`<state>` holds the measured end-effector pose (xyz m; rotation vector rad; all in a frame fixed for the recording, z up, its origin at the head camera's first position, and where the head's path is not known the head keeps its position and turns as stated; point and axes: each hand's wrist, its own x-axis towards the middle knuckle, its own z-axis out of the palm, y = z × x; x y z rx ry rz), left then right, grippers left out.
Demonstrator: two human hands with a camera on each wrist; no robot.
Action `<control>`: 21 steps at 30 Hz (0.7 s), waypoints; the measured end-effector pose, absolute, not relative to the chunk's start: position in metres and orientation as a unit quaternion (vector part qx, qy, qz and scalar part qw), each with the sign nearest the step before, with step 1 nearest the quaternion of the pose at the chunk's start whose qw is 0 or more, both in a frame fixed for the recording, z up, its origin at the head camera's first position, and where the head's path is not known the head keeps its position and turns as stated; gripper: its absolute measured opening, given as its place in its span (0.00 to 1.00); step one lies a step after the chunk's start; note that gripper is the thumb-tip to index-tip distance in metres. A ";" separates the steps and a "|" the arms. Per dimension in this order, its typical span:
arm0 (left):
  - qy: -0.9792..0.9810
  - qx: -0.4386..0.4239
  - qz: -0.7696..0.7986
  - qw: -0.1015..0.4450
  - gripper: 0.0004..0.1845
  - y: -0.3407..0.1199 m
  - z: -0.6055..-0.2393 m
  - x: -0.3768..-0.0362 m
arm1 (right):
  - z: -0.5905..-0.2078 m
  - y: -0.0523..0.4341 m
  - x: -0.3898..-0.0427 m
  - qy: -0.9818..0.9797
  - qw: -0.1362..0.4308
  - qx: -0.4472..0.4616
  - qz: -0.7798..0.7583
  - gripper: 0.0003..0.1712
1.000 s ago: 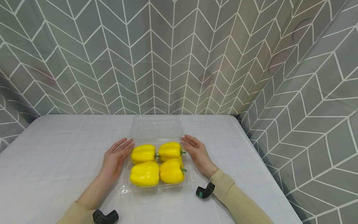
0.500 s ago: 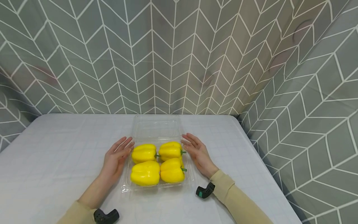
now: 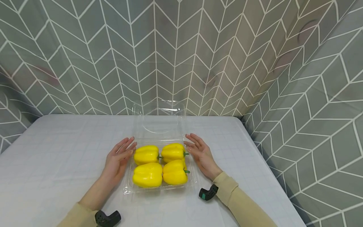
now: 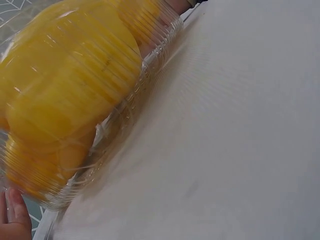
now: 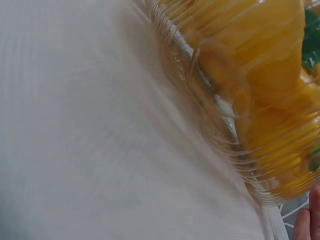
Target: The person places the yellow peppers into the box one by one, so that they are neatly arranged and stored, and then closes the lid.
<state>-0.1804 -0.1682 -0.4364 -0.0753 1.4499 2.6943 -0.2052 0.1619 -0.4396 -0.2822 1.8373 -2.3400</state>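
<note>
Several yellow bell peppers [image 3: 147,175] with green stems fill a clear plastic clamshell box [image 3: 128,189] on the table in the head view. Hinged at the far side, its transparent lid [image 3: 159,124] stands tilted up and back. My left hand [image 3: 115,162] lies along the box's left side, fingers extended to the far left corner. Opposite it, my right hand [image 3: 200,156] flanks the right side, fingertips by the far right corner. The left wrist view catches left fingertips [image 4: 19,212] at the ribbed box wall. Right fingertips [image 5: 302,225] show likewise in the right wrist view.
A white cloth covers the table [image 3: 62,164]. Behind and to the right hangs a grey curtain [image 3: 164,56] with white chevron lines. Black wrist devices, one on the left sleeve [image 3: 107,218] and one on the right [image 3: 208,192], jut out over the cloth.
The lid has swung up from lying low behind the box to a steeper, raised tilt. Both hands and the peppers have stayed nearly in place.
</note>
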 end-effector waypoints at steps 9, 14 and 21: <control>0.470 -0.016 0.881 0.048 0.34 -0.170 -0.437 -0.182 | -0.438 0.163 -0.205 0.612 0.078 -0.097 -0.781 0.38; 0.468 -0.017 0.882 0.048 0.33 -0.169 -0.435 -0.181 | -0.438 0.163 -0.205 0.612 0.077 -0.096 -0.781 0.37; 0.482 -0.014 0.875 0.044 0.34 -0.169 -0.438 -0.181 | -0.438 0.162 -0.205 0.614 0.074 -0.098 -0.780 0.37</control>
